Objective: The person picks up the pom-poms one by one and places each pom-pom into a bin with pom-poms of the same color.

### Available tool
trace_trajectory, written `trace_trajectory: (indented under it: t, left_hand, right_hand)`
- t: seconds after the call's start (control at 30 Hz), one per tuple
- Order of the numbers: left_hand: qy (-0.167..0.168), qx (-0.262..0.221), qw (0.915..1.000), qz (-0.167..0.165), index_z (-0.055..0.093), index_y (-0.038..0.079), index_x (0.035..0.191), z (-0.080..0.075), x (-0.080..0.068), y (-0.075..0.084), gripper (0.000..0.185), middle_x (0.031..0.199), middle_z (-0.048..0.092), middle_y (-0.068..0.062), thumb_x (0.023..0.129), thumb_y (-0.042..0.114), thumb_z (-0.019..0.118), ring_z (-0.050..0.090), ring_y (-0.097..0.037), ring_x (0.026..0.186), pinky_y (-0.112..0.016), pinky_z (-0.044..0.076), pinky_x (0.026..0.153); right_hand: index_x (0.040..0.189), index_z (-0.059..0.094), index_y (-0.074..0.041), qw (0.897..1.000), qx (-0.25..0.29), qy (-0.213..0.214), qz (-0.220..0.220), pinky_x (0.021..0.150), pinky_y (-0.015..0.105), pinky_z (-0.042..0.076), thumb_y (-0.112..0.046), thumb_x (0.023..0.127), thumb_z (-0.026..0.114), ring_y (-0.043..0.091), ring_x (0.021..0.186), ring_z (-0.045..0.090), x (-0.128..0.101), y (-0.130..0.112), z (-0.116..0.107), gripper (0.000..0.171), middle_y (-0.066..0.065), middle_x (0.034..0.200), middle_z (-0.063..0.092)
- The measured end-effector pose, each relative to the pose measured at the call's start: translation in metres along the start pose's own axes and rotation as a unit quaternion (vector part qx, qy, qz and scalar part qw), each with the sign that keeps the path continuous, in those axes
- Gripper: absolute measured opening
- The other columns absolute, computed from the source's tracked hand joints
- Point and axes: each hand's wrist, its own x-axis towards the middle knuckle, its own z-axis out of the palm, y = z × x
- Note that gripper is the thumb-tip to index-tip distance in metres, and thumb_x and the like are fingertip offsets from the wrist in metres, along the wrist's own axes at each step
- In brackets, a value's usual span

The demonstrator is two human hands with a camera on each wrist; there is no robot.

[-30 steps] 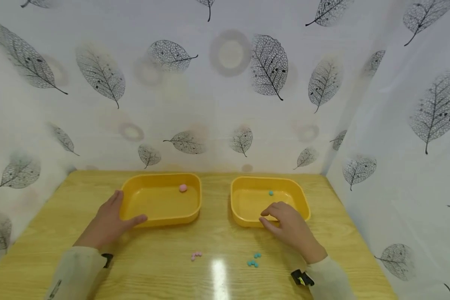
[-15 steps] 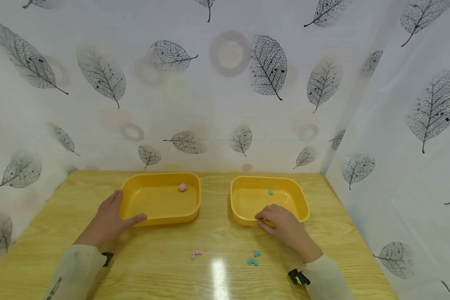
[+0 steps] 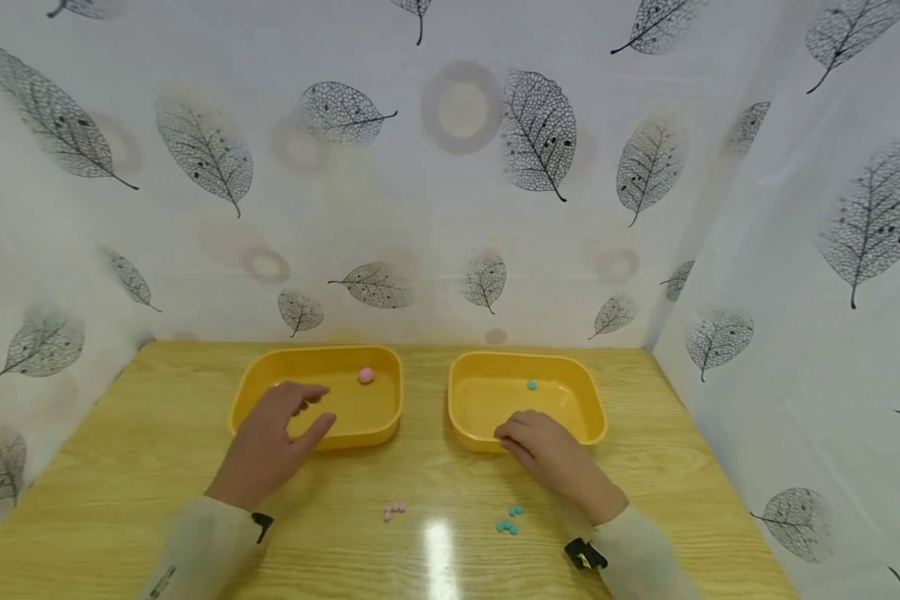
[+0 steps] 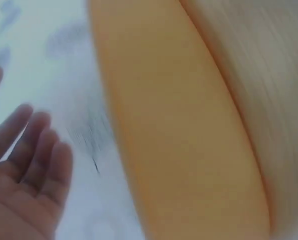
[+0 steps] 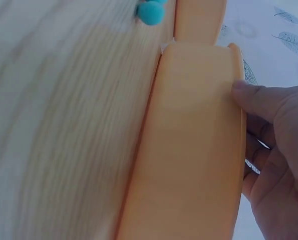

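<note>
My right hand (image 3: 551, 458) grips the near rim of the right yellow basin (image 3: 483, 404). In the right wrist view the thumb (image 5: 261, 102) lies on the outside of the rim and the other fingers reach behind it. Inside that basin lies a small teal ball (image 3: 532, 385). Over the front left part of the left yellow basin (image 3: 356, 408) hovers my left hand (image 3: 266, 450), thumb and fingers apart, with nothing between them. A pink ball (image 3: 366, 376) sits near the back right of the left basin.
On the wooden table (image 3: 330, 550), in front of the basins, lie several small pink balls (image 3: 387, 516) and several teal balls (image 3: 507, 526). A leaf-patterned curtain (image 3: 420, 208) closes off the back and the sides.
My right hand has closed on the right basin's rim, and the basin has slid a little left. My left hand has come off the left basin's side and moved right over it.
</note>
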Motion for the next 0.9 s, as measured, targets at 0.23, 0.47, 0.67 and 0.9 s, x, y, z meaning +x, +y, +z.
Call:
trace_trajectory:
  t: [0.23,0.47,0.67,0.9]
  left_hand:
    - [-0.148,-0.100,0.9838,0.013,0.073,0.019,0.114,0.042,0.000,0.054,0.033,0.091,0.065,0.018,0.102,0.047,0.063,0.059,0.001,0.079,-0.024,0.054,0.071]
    - [-0.230,-0.110,0.9668,-0.013,0.060,0.020,0.140,0.068,0.012,0.072,0.046,0.105,0.067,0.014,0.104,0.048,0.060,0.064,-0.003,0.091,-0.033,0.056,0.078]
    - [-0.247,-0.107,0.9628,-0.024,0.044,0.024,0.156,0.081,0.018,0.069,0.054,0.124,0.066,-0.001,0.106,0.033,0.061,0.067,-0.010,0.091,-0.038,0.056,0.081]
    - [-0.244,-0.082,0.9662,-0.008,0.029,0.034,0.164,0.090,0.016,0.068,0.067,0.142,0.058,-0.006,0.105,0.029,0.062,0.059,-0.010,0.094,-0.036,0.053,0.083]
  right_hand:
    - [0.102,0.075,-0.011,1.000,0.000,-0.015,-0.011,0.076,0.030,0.054,-0.005,0.091,0.078,0.013,0.083,0.061,0.008,-0.003,0.002,0.012,-0.004,0.094,0.068]
    - [0.103,0.073,-0.011,0.999,0.009,-0.030,-0.010,0.077,0.029,0.055,-0.007,0.093,0.077,0.012,0.083,0.062,0.010,-0.006,0.006,0.011,-0.004,0.094,0.068]
    - [0.116,0.071,-0.010,0.995,0.015,-0.090,0.048,0.086,0.037,0.055,-0.021,0.096,0.076,0.015,0.093,0.064,0.010,-0.010,0.005,0.023,-0.002,0.103,0.070]
    - [0.117,0.069,-0.011,0.998,0.036,-0.048,0.032,0.079,0.030,0.054,-0.024,0.094,0.079,0.009,0.086,0.060,0.007,-0.014,-0.005,0.028,-0.006,0.095,0.067]
